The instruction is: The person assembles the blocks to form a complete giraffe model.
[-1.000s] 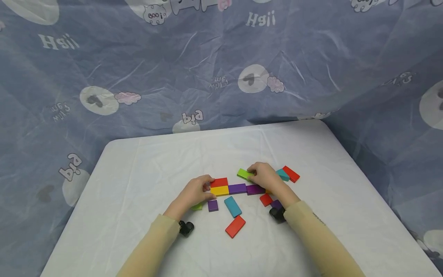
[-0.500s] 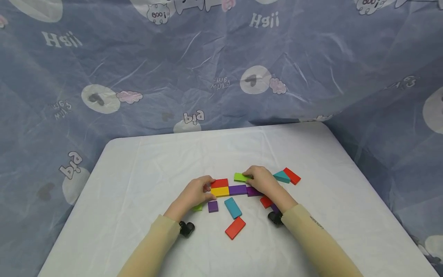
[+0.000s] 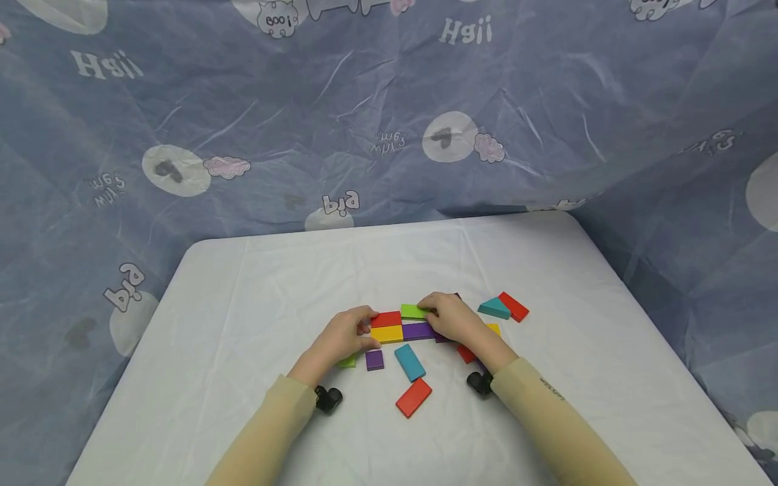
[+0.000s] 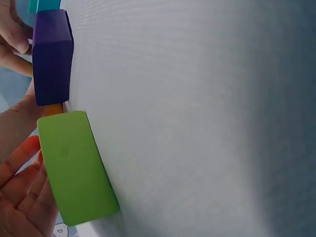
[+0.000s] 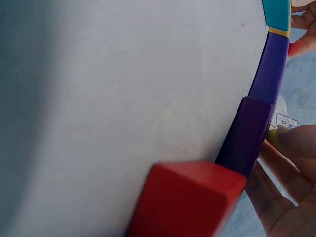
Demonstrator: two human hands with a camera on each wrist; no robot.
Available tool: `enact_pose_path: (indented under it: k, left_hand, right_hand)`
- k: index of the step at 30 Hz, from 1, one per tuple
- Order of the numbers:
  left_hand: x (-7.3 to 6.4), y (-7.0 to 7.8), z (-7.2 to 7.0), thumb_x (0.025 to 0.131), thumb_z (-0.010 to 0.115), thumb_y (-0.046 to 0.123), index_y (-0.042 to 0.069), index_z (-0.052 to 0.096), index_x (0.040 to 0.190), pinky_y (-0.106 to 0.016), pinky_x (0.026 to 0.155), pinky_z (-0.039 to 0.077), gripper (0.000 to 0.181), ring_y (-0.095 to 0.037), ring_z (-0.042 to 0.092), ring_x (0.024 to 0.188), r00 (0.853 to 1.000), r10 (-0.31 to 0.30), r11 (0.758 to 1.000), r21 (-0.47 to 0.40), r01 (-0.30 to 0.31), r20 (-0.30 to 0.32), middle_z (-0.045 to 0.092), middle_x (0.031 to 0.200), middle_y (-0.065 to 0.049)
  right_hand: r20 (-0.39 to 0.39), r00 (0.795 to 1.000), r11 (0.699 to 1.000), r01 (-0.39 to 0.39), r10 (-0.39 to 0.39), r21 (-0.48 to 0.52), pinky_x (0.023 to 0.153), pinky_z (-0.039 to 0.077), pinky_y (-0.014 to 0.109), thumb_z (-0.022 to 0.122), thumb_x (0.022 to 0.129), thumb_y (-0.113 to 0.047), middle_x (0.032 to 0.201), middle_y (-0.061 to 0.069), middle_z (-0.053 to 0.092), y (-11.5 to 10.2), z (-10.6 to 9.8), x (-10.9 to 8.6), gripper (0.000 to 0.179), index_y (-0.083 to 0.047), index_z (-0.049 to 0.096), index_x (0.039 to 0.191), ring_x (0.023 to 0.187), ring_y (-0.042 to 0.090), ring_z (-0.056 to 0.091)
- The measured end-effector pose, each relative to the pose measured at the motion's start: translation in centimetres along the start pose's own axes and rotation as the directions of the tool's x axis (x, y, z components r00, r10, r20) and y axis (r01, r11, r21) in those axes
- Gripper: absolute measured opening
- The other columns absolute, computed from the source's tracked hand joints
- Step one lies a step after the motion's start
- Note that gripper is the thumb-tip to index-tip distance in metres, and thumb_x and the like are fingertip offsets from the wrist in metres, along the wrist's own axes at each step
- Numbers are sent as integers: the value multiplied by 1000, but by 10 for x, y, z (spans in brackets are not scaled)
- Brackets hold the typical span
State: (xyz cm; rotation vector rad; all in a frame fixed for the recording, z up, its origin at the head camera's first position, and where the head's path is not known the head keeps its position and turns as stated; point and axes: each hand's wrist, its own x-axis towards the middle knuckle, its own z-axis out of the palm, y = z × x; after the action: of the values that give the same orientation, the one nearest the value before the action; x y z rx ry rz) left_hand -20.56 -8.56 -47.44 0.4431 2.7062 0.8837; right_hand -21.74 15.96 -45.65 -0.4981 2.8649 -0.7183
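Observation:
On the white table, my left hand (image 3: 340, 339) holds the left ends of a red block (image 3: 385, 318) and a yellow block (image 3: 386, 334) between thumb and fingers. These two lie flat, long sides together. A violet block (image 3: 418, 331) continues the row from the yellow one, followed by a dark purple block (image 5: 247, 131) partly behind my right hand (image 3: 452, 318). That hand pinches a lime green block (image 3: 413, 311) by its right end, behind the violet block and against the red one's end.
Nearer me lie a small purple block (image 3: 375, 360), a blue block (image 3: 410, 362) and a red block (image 3: 414, 397). Another lime block (image 4: 76, 168) sits by my left wrist, a red one (image 5: 182, 197) by my right. A teal triangle (image 3: 495, 308) touches a red block (image 3: 514, 306) at right.
My right hand has moved the lime green block leftward, turning it in line with the row, up to the red block's end. The left hand stays in place.

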Motion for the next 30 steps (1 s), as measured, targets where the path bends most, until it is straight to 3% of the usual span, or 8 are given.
enact_pose_path:
  k: [9, 16, 20, 25, 30]
  left_hand:
    - [0, -1, 0, 79, 83, 28, 16, 62, 131, -26, 82, 52, 57, -14, 55, 87, 1000, 3, 1000, -8, -3, -12, 64, 102, 3]
    - [0, -1, 0, 79, 83, 28, 15, 61, 131, -28, 83, 53, 58, -14, 56, 88, 1000, 10, 1000, -5, -10, -7, 64, 102, 3]
    - [-1, 0, -1, 79, 83, 28, 15, 61, 131, -27, 83, 52, 58, -14, 56, 87, 1000, 18, 1000, 0, -18, -7, 64, 101, 2]
    - [-1, 0, -1, 79, 83, 28, 14, 61, 132, -26, 81, 51, 59, -15, 55, 87, 1000, 29, 1000, -4, -29, -5, 63, 100, 2]
    - [-2, -1, -1, 79, 84, 29, 14, 62, 132, -27, 81, 51, 59, -15, 55, 88, 999, 41, 999, 9, -40, -6, 64, 100, 2]
  right_hand:
    - [25, 999, 999, 43, -43, 8, 100, 52, 44, 67, 94, -20, 120, 9, 70, 0, 1, -3, 32, -5, 69, 121, 111, 25, 64]
    - [110, 993, 999, 41, -40, -13, 106, 47, 48, 76, 85, -35, 137, 11, 59, 2, -1, -9, 58, -8, 61, 134, 127, 28, 55]
    - [132, 991, 999, 35, -32, -18, 104, 48, 48, 80, 81, -32, 141, 12, 54, 2, -1, -13, 69, -8, 55, 140, 123, 28, 55]
    - [103, 994, 998, 52, -48, -37, 99, 52, 43, 80, 83, -24, 137, 11, 55, 3, 3, -15, 63, -6, 56, 139, 111, 23, 58]
    - [86, 995, 997, 60, -56, -39, 99, 52, 43, 80, 83, -22, 134, 10, 57, 2, 3, -15, 61, -5, 58, 137, 111, 23, 59]
